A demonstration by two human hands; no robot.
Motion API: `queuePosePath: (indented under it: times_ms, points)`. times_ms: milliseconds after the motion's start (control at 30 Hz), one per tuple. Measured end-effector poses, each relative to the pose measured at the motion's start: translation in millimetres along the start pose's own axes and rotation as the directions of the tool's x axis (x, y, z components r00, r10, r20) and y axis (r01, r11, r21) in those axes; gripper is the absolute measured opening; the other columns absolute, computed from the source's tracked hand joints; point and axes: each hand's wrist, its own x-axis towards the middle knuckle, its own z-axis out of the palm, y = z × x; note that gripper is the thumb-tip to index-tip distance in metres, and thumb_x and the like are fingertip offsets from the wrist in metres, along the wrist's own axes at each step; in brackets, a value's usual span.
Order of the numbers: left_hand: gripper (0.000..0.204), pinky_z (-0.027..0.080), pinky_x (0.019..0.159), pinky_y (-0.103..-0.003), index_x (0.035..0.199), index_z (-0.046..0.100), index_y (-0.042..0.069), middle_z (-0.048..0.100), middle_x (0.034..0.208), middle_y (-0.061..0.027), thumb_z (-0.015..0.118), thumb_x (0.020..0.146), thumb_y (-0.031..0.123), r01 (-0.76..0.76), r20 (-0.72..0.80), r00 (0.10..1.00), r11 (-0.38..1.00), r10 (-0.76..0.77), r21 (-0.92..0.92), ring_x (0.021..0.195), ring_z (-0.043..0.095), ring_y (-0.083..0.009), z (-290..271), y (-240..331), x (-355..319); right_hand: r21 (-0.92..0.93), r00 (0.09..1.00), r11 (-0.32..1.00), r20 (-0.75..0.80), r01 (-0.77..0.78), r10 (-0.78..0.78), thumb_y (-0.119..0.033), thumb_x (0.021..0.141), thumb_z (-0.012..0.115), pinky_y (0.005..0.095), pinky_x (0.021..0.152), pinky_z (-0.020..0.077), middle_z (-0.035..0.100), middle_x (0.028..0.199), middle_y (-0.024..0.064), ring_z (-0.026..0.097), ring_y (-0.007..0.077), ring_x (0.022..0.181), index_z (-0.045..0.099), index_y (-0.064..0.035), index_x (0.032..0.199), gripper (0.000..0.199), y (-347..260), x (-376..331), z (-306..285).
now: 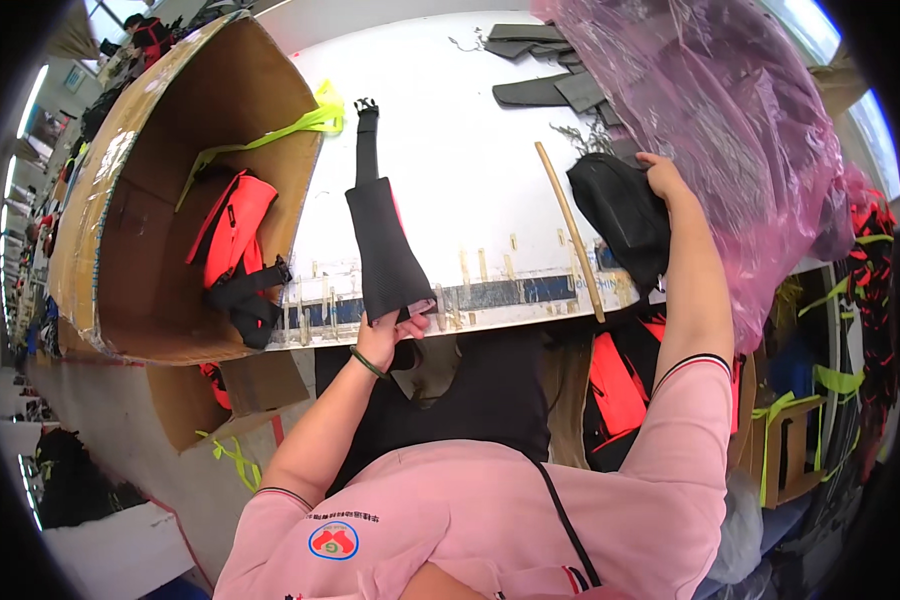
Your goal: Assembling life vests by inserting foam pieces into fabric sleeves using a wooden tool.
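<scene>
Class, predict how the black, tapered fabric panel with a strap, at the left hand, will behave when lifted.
The tapered black fabric panel probably flexes, since it looks cloth-like. Its narrow black strap may dangle, the black buckle perhaps weighting its end.

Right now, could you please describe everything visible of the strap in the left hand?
The black, fabric-looking strap has a wide panel with red at its right edge, and a narrow band ending in a buckle. It stretches over the white table, buckle farthest away; the left hand grips its near end.
</scene>
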Motion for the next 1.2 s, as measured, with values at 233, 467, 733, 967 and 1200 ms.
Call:
queuePosePath:
  times_ms: [233, 467, 733, 967, 1200]
  points:
    - [0.043, 0.051, 0.062, -0.028, 0.107, 0.053, -0.002, 0.063, 0.087, -0.0162, 0.047, 0.093, 0.038, 0.032, 0.019, 0.999, 0.999, -0.032, 0.001, 0.062, 0.060, -0.0176, -4, -4, 2, 0.565, 0.970, 0.821, -0.142, -0.084, 0.197, 0.005, 0.076, 0.045, 0.0231, 0.066, 0.0446, 0.059, 0.087, 0.0027, 0.056, 0.0121, 0.072, 0.062, -0.0070, 0.112, 0.042, -1, 0, -6]
    - [0.040, 0.050, 0.061, -0.028, 0.110, 0.052, -0.001, 0.062, 0.086, -0.0168, 0.046, 0.094, 0.034, 0.025, 0.057, 0.998, 1.000, -0.024, -0.016, 0.068, 0.061, -0.0207, -9, -3, 4, -0.022, 0.620, 0.855, -0.679, 0.517, -0.393, -0.006, 0.079, 0.063, 0.0264, 0.065, 0.0438, 0.055, 0.068, 0.0022, 0.052, 0.0122, 0.064, 0.063, -0.0073, 0.097, 0.019, -140, -113, -56]
    - [0.039, 0.049, 0.059, -0.024, 0.105, 0.054, -0.002, 0.061, 0.079, -0.0146, 0.050, 0.092, 0.035, -0.019, 0.059, 0.998, 0.996, 0.024, -0.087, 0.065, 0.060, -0.0171, 3, 12, 0, 0.634, 0.918, 0.681, -0.133, 0.368, -0.373, -0.017, 0.083, 0.063, 0.0210, 0.055, 0.0369, 0.046, 0.064, -0.0036, 0.045, 0.0062, 0.058, 0.053, -0.0060, 0.073, 0.018, -203, -161, -32]
    - [0.035, 0.051, 0.063, -0.025, 0.107, 0.054, -0.002, 0.061, 0.079, -0.0134, 0.046, 0.094, 0.029, 0.055, 0.106, 0.993, 0.995, -0.047, -0.080, 0.067, 0.061, -0.0165, -3, 13, -2, -0.090, 0.748, 0.746, -0.024, 0.659, -0.663, -0.027, 0.075, 0.069, 0.0415, 0.101, 0.0326, 0.045, 0.127, 0.0240, 0.040, 0.0369, 0.121, 0.040, 0.0012, 0.128, 0.067, -177, -227, 106]
    - [0.033, 0.053, 0.065, -0.027, 0.108, 0.054, 0.000, 0.063, 0.079, -0.0126, 0.046, 0.094, 0.029, 0.064, 0.119, 0.992, 0.986, -0.046, -0.156, 0.066, 0.063, -0.0168, -7, 7, -4, -0.382, 0.771, 0.680, 0.432, 0.626, -0.467, -0.031, 0.057, 0.081, 0.0529, 0.105, 0.0220, 0.019, 0.146, 0.0171, 0.019, 0.0338, 0.135, 0.020, -0.0132, 0.142, 0.106, -180, -326, 118]
